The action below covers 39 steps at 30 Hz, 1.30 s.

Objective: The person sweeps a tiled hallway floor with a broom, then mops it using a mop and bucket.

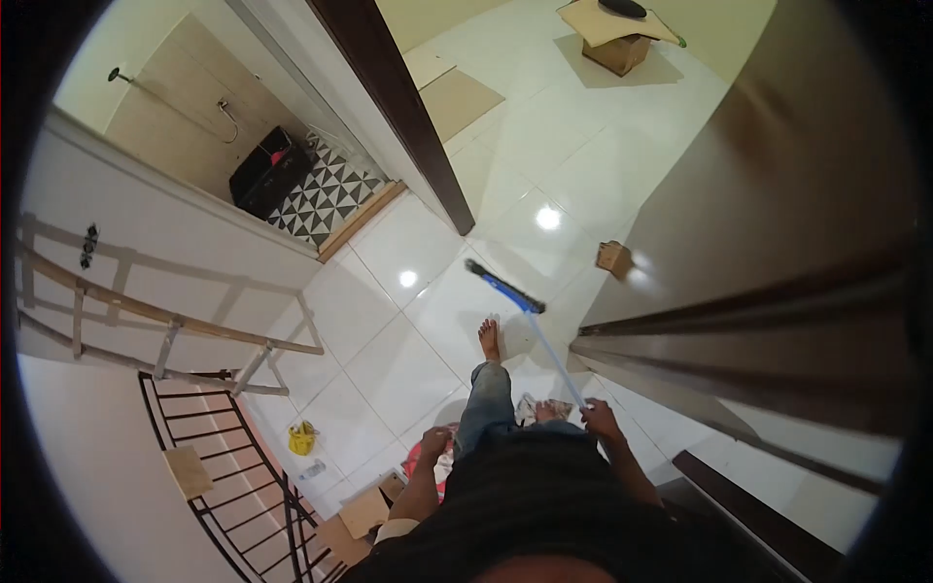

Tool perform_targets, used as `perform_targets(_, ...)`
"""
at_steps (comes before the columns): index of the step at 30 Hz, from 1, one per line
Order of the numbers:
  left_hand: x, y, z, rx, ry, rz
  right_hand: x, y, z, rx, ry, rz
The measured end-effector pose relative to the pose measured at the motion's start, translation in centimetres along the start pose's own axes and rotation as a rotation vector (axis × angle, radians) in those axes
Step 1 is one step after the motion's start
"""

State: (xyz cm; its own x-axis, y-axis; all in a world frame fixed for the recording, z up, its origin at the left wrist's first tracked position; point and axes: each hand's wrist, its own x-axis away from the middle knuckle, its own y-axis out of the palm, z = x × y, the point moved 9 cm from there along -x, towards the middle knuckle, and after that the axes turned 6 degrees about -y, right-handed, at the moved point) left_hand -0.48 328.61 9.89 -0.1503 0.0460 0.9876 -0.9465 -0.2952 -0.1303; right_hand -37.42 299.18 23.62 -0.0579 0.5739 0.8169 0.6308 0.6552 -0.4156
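Note:
My right hand [600,420] is wrapped round the top of the pale handle [556,360] of a broom. The broom's blue head [505,289] with dark bristles rests on the white tiles ahead of my bare foot [489,340]. At my left side hangs my left hand [436,442], fingers curled in, with nothing visible in it. Below it in view, a red and white bundle [421,464] lies on the floor, partly hidden by my arm. A light cloth [530,408] is by my other foot.
A wooden ladder [165,316] and black metal frame [219,466] stand left, near a yellow bag [302,438] and clear bottle [312,470]. A small cardboard box [613,257] sits by the brown door [777,214]. Ahead are a dark door frame [398,107] and larger box [615,55].

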Motion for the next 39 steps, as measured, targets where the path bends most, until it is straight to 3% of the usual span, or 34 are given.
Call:
perform_targets(2, -9.7, -6.0, 17.8, 0.094, 0.084, 0.006, -14.8, -0.2, -13.8, 0.006, 0.023, 0.046)
perform_targets(4, -18.6, -12.4, 37.0, -0.061, 0.138, 0.043, -30.7, -0.2, -26.5, 0.097, 0.002, 0.098)
perform_targets(5, -25.2, -14.3, 48.2, -0.178, 0.300, 0.056, -38.1, -2.1, -35.5, 0.090, -0.018, 0.170)
perform_targets(6, -23.5, -15.4, 61.8, -0.001, 0.208, -0.092, -47.2, -3.4, -39.7, 0.157, -0.059, 0.160)
perform_targets(7, -25.3, -16.5, 73.9, -0.135, 0.317, -0.102, -52.3, -5.8, -47.2, 0.111, -0.031, 0.195)
perform_targets(9, -29.1, -16.7, 97.6, -0.128, 0.562, -0.159, -62.3, -12.1, -62.4, 0.062, 0.006, 0.224)
perform_targets(11, -34.4, -14.1, 120.9, -0.238, 0.618, -0.218, -74.4, -19.0, -74.6, -0.090, 0.071, 0.252)
perform_targets(12, -36.7, -11.8, 133.6, -0.223, 0.712, -0.210, -82.7, -22.4, -77.6, -0.094, 0.082, 0.250)
perform_targets(13, -38.8, -9.1, 146.1, -0.246, 0.729, -0.204, -92.0, -26.8, -78.6, 0.052, 0.012, 0.316)
perform_targets(17, -56.5, 4.4, 192.2, -0.280, 0.778, -0.232, -124.6, -46.6, -100.2, 0.359, 0.063, 0.415)
perform_targets(19, -64.4, 10.3, 216.0, -0.316, 0.829, -0.166, -142.7, -57.7, -107.4, 0.214, 0.079, 0.420)
perform_targets(20, -68.2, 13.4, 228.0, -0.339, 0.782, -0.134, -151.1, -65.8, -116.1, 0.162, 0.002, 0.393)
perform_targets(23, -78.6, 21.3, 264.5, -0.345, 0.524, -0.094, -181.7, -90.7, -136.6, 0.310, 0.123, 0.358)
perform_targets(25, -84.6, 22.8, 281.1, -0.472, 0.423, -0.030, -198.2, -104.1, -151.1, 0.120, 0.254, 0.235)
perform_targets(27, -88.6, 22.2, 298.4, -0.258, 0.322, -0.034, -213.1, -116.7, -172.6, 0.284, -0.093, 0.346)
perform_targets(29, -93.2, 21.3, 317.2, -0.104, 0.275, -0.017, -229.9, -126.5, -189.3, 0.189, -0.245, 0.365)
perform_targets(32, -100.6, 19.6, 347.7, -0.044, 0.252, 0.015, -256.5, -137.6, -211.9, 0.274, -0.183, 0.303)
perform_targets(35, -120.3, 16.7, 376.9, -0.008, 0.240, -0.027, -285.7, -142.9, -242.5, 0.530, -0.033, 0.330)
perform_targets(36, -129.1, 16.4, 386.1, -0.047, 0.270, -0.095, -297.3, -143.8, -250.0, 0.534, -0.023, 0.331)
perform_targets(39, -147.9, 14.0, 419.2, 0.028, 0.087, -0.105, -335.0, -144.5, -268.9, 0.419, -0.117, 0.301)
